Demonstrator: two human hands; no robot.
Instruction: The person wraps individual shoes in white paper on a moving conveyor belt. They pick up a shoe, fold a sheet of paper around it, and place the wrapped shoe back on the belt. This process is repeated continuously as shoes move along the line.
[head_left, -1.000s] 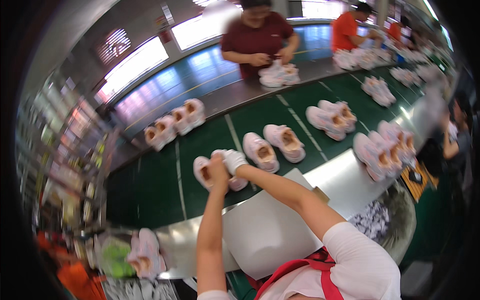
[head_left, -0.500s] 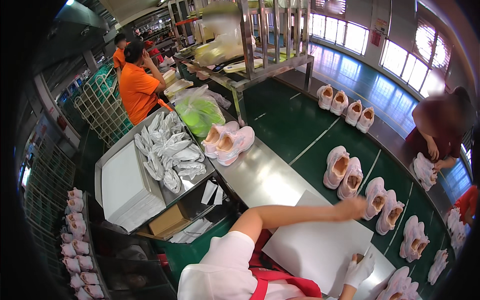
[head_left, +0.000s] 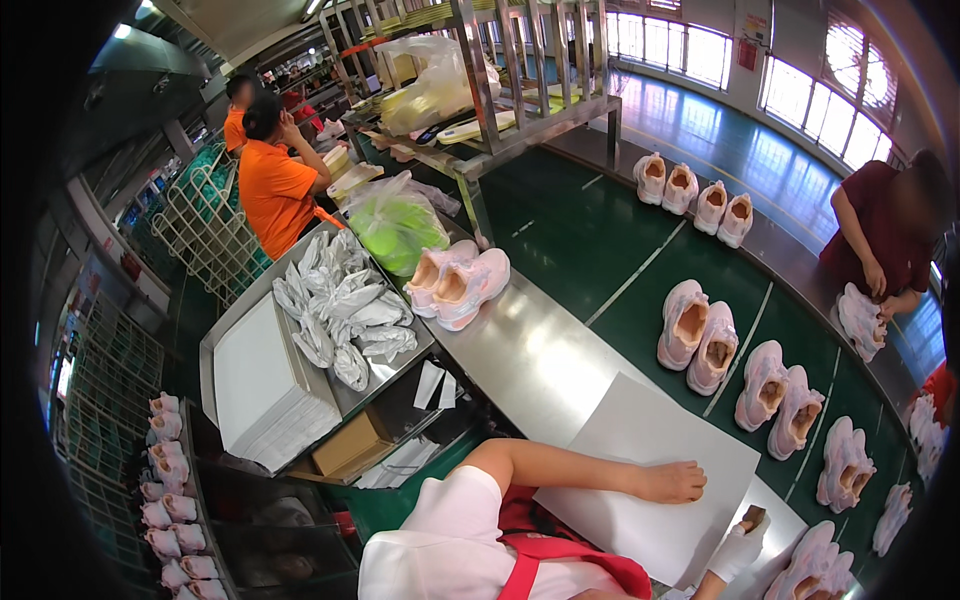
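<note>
A large white paper sheet (head_left: 625,425) lies on the metal bench (head_left: 545,345) in front of me. My left hand (head_left: 672,482), bare, rests over the sheet with its fingers curled down; whatever is under them is hidden. Beyond the sheet's right edge, my right hand (head_left: 736,552) wears a white glove and is closed around a small brown piece (head_left: 752,517), too small to name. Pale pink shoes stand in pairs on the green belt past the bench, the closest being a pair (head_left: 812,565) beside my right hand. Another pink pair (head_left: 460,285) sits at the bench's far end.
Left of me stand a stack of white paper (head_left: 262,375) and a tray of crumpled wrapped bundles (head_left: 335,300). A green-filled plastic bag (head_left: 395,225) lies behind. A metal rack (head_left: 490,130) rises beyond. Across the belt, a person (head_left: 885,240) handles a shoe.
My left hand has come back from beside the shoes on the belt and down onto the sheet. My right hand has shifted slightly right with the brown piece. The whole view has tilted a little.
</note>
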